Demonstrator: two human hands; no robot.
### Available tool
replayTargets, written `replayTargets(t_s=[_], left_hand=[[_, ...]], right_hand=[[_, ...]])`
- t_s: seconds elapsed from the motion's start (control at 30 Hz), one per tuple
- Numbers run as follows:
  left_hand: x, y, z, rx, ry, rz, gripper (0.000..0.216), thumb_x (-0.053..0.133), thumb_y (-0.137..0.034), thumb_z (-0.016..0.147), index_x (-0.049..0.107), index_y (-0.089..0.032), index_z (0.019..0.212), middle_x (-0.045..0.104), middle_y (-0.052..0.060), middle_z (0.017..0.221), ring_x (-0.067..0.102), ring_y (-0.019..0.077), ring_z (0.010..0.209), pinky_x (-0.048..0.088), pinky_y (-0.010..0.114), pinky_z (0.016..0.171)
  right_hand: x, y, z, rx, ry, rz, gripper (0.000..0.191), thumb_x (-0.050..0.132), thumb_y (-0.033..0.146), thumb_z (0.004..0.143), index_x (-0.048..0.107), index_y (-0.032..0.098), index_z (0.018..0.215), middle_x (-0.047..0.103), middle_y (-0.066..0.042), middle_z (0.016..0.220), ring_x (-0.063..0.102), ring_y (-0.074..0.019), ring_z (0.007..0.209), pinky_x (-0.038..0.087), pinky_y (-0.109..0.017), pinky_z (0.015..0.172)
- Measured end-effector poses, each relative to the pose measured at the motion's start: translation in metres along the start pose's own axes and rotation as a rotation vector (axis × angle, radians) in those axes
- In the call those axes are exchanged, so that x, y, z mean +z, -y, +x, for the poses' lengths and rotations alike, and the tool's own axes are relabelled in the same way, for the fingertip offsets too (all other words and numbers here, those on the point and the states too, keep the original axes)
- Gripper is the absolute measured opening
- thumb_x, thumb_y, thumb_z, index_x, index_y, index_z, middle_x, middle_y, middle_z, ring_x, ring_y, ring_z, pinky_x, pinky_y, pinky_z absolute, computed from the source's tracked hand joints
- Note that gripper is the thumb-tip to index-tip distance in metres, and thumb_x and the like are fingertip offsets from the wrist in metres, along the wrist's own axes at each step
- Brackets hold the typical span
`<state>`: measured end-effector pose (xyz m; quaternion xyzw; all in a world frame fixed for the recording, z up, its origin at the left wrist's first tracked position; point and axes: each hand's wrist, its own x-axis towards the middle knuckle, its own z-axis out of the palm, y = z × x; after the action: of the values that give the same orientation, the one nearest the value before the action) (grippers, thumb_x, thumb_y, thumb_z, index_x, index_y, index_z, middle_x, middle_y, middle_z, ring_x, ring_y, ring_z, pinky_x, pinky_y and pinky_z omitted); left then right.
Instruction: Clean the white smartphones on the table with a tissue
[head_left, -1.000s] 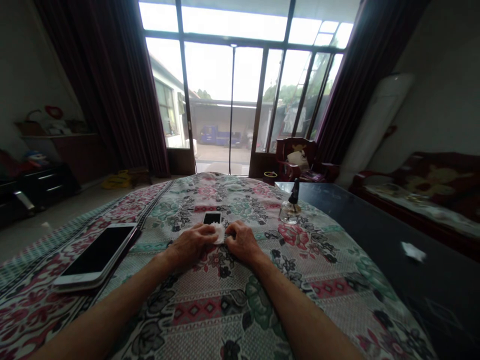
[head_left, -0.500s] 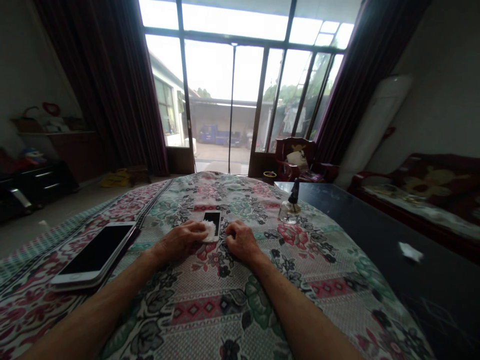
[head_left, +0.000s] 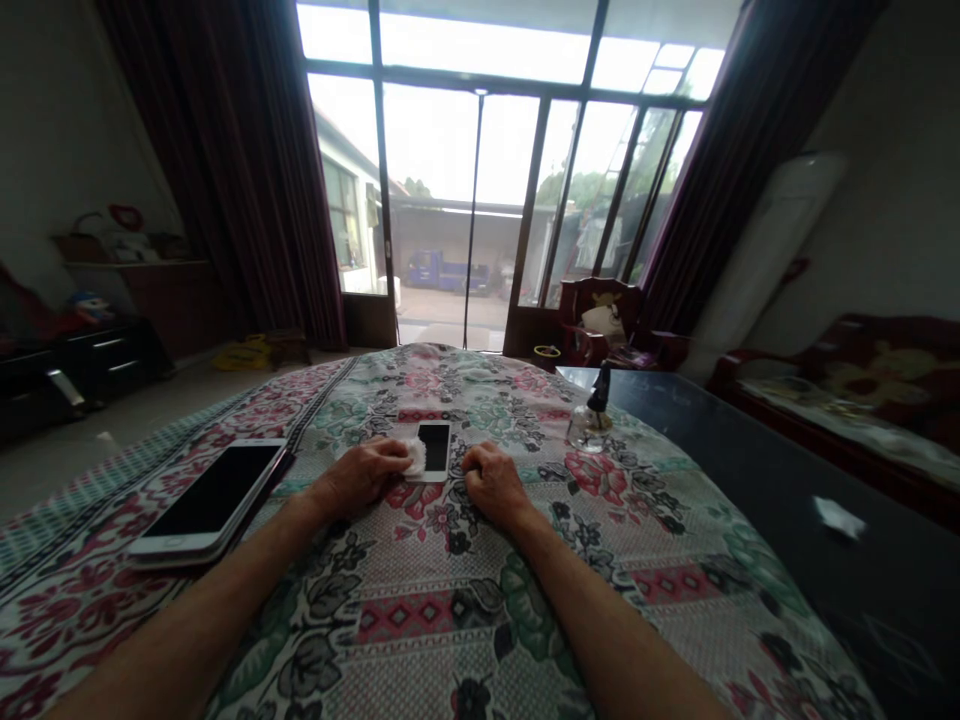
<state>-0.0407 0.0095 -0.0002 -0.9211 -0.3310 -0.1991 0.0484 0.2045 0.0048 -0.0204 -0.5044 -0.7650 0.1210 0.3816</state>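
Observation:
A small white phone (head_left: 436, 450) with a dark screen lies face up on the patterned tablecloth, between my two hands. My left hand (head_left: 367, 472) pinches a crumpled white tissue (head_left: 415, 457) at the phone's left edge, covering part of that side. To the right of the phone, my right hand (head_left: 493, 482) rests on the cloth with its fingers curled in. A narrow gap separates it from the phone, and nothing shows in its fingers. At the left lies a larger white phone or tablet (head_left: 214, 497), screen up, on top of something flat and dark-edged.
A clear glass bottle (head_left: 587, 430) with a black nozzle stands on the right of the tablecloth (head_left: 480, 600). Beyond the cloth's edge, a crumpled white piece (head_left: 838, 518) lies on a dark tabletop (head_left: 757, 480). A wooden armchair (head_left: 600, 320) stands near the glass doors.
The tissue in my left hand has moved left, from over the screen to the phone's left edge. My right hand stays beside the phone. The whole view has shifted slightly.

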Motion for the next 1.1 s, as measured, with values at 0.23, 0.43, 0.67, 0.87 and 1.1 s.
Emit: replayTargets(t_s=[0.23,0.43,0.67,0.87,1.1], left_hand=[[0.006,-0.025,0.017,0.099,0.07,0.013,0.019,0.049,-0.015,0.088,0.066,-0.022,0.094,0.062,0.004,0.107,0.056,0.0169,0.093,0.049,0.032,0.086],[0.013,-0.003,0.011,-0.075,-0.036,-0.058,0.032,0.044,-0.006,0.085,0.068,-0.023,0.097,0.065,0.005,0.104,0.057,0.0179,0.099,0.047,0.032,0.09],[0.015,-0.006,0.016,-0.147,-0.008,-0.004,0.029,0.048,-0.011,0.084,0.069,-0.025,0.099,0.066,0.006,0.105,0.057,0.021,0.101,0.047,0.034,0.09],[0.014,-0.004,0.019,-0.165,0.011,0.023,0.028,0.051,-0.01,0.08,0.07,-0.024,0.094,0.066,0.007,0.099,0.057,0.0218,0.099,0.047,0.034,0.088],[0.01,-0.008,0.023,-0.186,0.051,0.059,0.03,0.052,-0.008,0.076,0.07,-0.023,0.095,0.065,0.006,0.101,0.057,0.0207,0.098,0.046,0.031,0.086]], right_hand=[[0.001,0.0,0.0,-0.011,0.01,0.012,0.027,0.048,-0.001,0.067,0.065,0.019,0.071,0.062,-0.003,0.084,0.058,-0.0146,0.082,0.045,-0.028,0.083],[0.0,0.009,-0.003,-0.019,0.034,-0.031,0.021,0.056,0.007,0.067,0.066,0.019,0.081,0.063,-0.005,0.092,0.058,-0.0181,0.091,0.044,-0.032,0.087],[0.004,0.025,-0.006,0.078,0.022,-0.07,0.021,0.066,0.031,0.072,0.063,0.019,0.088,0.061,-0.011,0.101,0.056,-0.0264,0.096,0.043,-0.042,0.087],[0.03,0.047,-0.011,0.199,-0.051,-0.155,0.052,0.071,0.052,0.067,0.057,0.017,0.102,0.054,-0.019,0.108,0.046,-0.0398,0.108,0.038,-0.053,0.087],[0.051,0.046,-0.009,0.203,-0.169,-0.167,0.058,0.069,0.051,0.068,0.051,0.016,0.112,0.05,-0.022,0.119,0.041,-0.0409,0.115,0.032,-0.054,0.092]])
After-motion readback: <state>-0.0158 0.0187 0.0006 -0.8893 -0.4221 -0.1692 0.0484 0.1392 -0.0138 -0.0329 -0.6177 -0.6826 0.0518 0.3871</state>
